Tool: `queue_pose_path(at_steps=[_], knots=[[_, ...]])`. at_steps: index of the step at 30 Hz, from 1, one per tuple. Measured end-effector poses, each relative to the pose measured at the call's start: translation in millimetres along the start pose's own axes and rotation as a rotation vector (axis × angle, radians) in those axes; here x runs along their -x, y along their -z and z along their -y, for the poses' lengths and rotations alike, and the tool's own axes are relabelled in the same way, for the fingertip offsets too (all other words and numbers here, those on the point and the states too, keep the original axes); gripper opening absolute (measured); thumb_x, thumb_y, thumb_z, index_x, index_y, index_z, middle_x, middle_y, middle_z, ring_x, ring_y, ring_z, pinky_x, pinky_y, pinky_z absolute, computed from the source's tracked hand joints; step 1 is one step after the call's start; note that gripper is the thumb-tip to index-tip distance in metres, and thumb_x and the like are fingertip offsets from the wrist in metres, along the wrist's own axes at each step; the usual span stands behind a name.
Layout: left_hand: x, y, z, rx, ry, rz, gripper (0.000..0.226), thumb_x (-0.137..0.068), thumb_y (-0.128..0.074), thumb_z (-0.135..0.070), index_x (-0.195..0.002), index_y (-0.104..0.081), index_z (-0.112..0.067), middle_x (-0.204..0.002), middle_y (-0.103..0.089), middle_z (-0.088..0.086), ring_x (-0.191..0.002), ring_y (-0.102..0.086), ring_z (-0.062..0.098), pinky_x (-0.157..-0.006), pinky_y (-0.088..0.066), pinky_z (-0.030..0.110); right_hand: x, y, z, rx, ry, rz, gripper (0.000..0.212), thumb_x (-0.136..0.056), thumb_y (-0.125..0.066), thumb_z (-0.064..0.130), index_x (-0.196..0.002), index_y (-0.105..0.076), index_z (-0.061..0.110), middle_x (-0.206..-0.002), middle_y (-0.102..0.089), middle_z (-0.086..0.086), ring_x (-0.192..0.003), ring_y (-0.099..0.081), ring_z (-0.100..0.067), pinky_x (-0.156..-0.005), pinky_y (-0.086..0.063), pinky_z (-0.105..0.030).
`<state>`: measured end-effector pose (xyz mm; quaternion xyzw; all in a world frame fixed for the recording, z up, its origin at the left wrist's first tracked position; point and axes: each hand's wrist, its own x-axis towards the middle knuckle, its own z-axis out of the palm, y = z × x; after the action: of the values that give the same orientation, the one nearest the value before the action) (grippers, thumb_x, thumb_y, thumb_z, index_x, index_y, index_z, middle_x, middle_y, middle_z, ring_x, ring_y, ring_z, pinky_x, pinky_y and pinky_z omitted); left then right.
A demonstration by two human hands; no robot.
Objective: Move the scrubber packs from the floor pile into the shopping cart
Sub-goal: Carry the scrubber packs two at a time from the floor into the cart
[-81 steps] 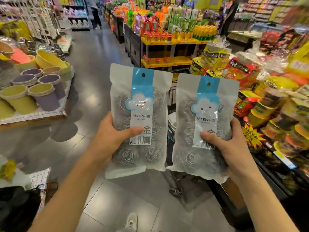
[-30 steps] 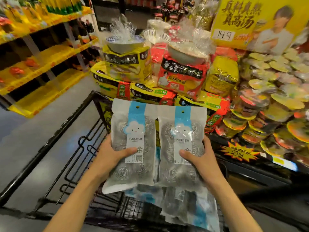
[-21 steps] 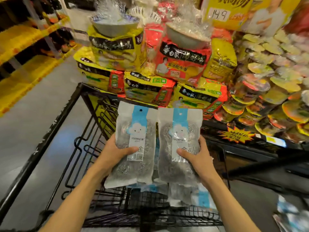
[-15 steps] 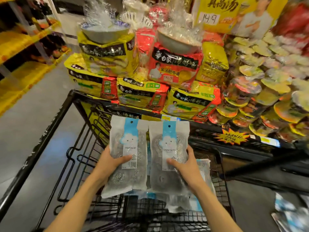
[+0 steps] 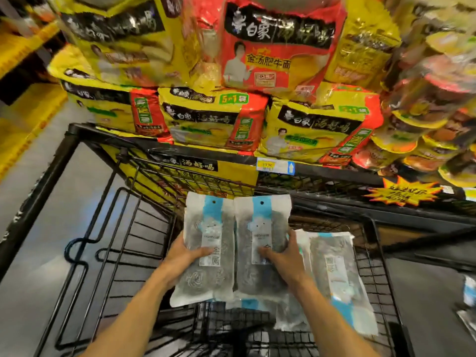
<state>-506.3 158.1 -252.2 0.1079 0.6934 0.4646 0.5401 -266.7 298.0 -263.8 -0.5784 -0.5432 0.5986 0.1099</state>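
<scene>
I hold two clear packs of steel-wool scrubbers with blue-and-white cloud labels, side by side low inside the black wire shopping cart (image 5: 64,161). My left hand (image 5: 183,256) grips the left scrubber pack (image 5: 206,233), thumb across its label. My right hand (image 5: 284,256) grips the right scrubber pack (image 5: 260,228) the same way. Another scrubber pack (image 5: 334,274) lies flat on the cart floor to the right, and more packs show beneath the held ones (image 5: 288,313). Whether the held packs touch those below I cannot tell.
Stacked yellow and red noodle bags (image 5: 213,119) fill a display right behind the cart's far rim. Cup noodles (image 5: 425,130) pile up at the right. Grey floor (image 5: 23,253) lies left of the cart; more scrubber packs (image 5: 467,305) lie on the floor at the right edge.
Both hands carried the two packs from chest height in the aisle over the cart rim and lowered them deep into the basket. My view tilted downward and closer.
</scene>
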Motion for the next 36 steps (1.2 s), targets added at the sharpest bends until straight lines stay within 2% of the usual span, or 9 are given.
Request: queue_pose_path(at_steps=[3,9,13,16,22,27,30,32,36], knots=[[-21,3,26,-0.021,0.001,-0.016,0.072,-0.071,-0.092,-0.006,-0.132,-0.06,-0.025,-0.12,-0.077,0.003,-0.112,-0.073,0.026,-0.095,-0.058,0.053,-18,-11,-27,0.046,-0.016,0.008,0.108,-0.061,-0.09,0.049,-0.151,-0.031,0.039,-0.128,-0.069,0.008,-0.107,-0.07,-0.019,-0.091,-0.058,-0.046],[-49,15,53,-0.11,-0.009,-0.022,0.08,-0.07,-0.096,-0.014,-0.139,-0.056,-0.021,-0.128,-0.073,0.005,-0.118,-0.07,0.026,-0.093,-0.06,0.05,-31,-22,-44,0.139,-0.011,-0.007,0.077,-0.083,-0.087,0.021,-0.134,-0.033,0.042,-0.121,-0.065,0.01,-0.102,-0.065,-0.011,-0.068,-0.048,-0.011],[-50,16,50,-0.314,-0.013,-0.149,0.088,-0.067,-0.099,-0.027,-0.138,-0.047,-0.019,-0.124,-0.068,-0.005,-0.114,-0.065,0.023,-0.095,-0.054,0.04,-31,-28,-45,0.209,-0.042,-0.048,0.072,-0.079,-0.089,0.027,-0.129,-0.039,0.04,-0.124,-0.066,0.005,-0.112,-0.066,-0.019,-0.083,-0.054,-0.029],[-45,9,42,-0.472,-0.108,-0.265,0.11,-0.069,-0.097,-0.022,-0.155,-0.028,-0.018,-0.14,-0.053,0.003,-0.128,-0.054,0.025,-0.105,-0.048,0.043,-25,-31,-34,0.294,-0.042,-0.115,0.095,-0.063,-0.085,0.056,-0.143,-0.039,0.034,-0.131,-0.06,0.0,-0.122,-0.06,-0.026,-0.098,-0.054,-0.049],[-26,4,13,-0.787,-0.274,-0.163,0.098,-0.09,-0.079,-0.027,-0.164,-0.014,-0.019,-0.164,-0.025,0.007,-0.152,-0.025,0.026,-0.123,-0.025,0.044,-7,-20,-6,0.627,0.116,-0.204,0.095,-0.084,-0.076,0.056,-0.159,-0.031,0.02,-0.138,-0.05,-0.016,-0.127,-0.049,-0.037,-0.103,-0.046,-0.051],[5,0,-34,-1.021,-0.465,-0.045,0.086,-0.099,-0.057,-0.055,-0.165,-0.012,-0.025,-0.173,-0.011,0.002,-0.159,-0.008,0.02,-0.127,-0.015,0.042,22,7,42,0.876,0.219,-0.101,0.096,-0.092,-0.047,0.077,-0.165,-0.015,0.023,-0.173,-0.01,-0.012,-0.16,-0.007,-0.031,-0.128,-0.013,-0.052],[27,-6,-69,-1.276,-0.625,-0.052,0.087,-0.1,-0.034,-0.069,-0.165,-0.002,-0.022,-0.173,0.004,0.005,-0.16,0.003,0.024,-0.13,-0.006,0.046,53,31,72,0.943,0.268,-0.142,0.12,-0.071,-0.01,0.102,-0.166,-0.001,0.03,-0.174,0.012,-0.007,-0.16,0.013,-0.028,-0.129,0.004,-0.053],[44,-14,-93,-1.405,-0.707,-0.071,0.093,-0.093,-0.011,-0.08,-0.163,0.011,-0.022,-0.17,0.017,0.006,-0.159,0.013,0.025,-0.13,0.0,0.049,75,53,85,0.986,0.276,-0.197,0.136,-0.053,0.013,0.106,-0.166,0.005,0.031,-0.172,0.018,-0.007,-0.159,0.016,-0.03,-0.128,0.006,-0.056],[84,-49,-139,-1.526,-0.882,-0.068,0.107,-0.074,0.023,-0.09,-0.158,0.024,-0.024,-0.165,0.03,0.007,-0.156,0.024,0.027,-0.127,0.01,0.049,125,107,102,1.055,0.234,-0.357,0.139,-0.048,0.021,0.104,-0.165,0.01,0.03,-0.173,0.016,-0.008,-0.16,0.014,-0.031,-0.126,0.001,-0.058]])
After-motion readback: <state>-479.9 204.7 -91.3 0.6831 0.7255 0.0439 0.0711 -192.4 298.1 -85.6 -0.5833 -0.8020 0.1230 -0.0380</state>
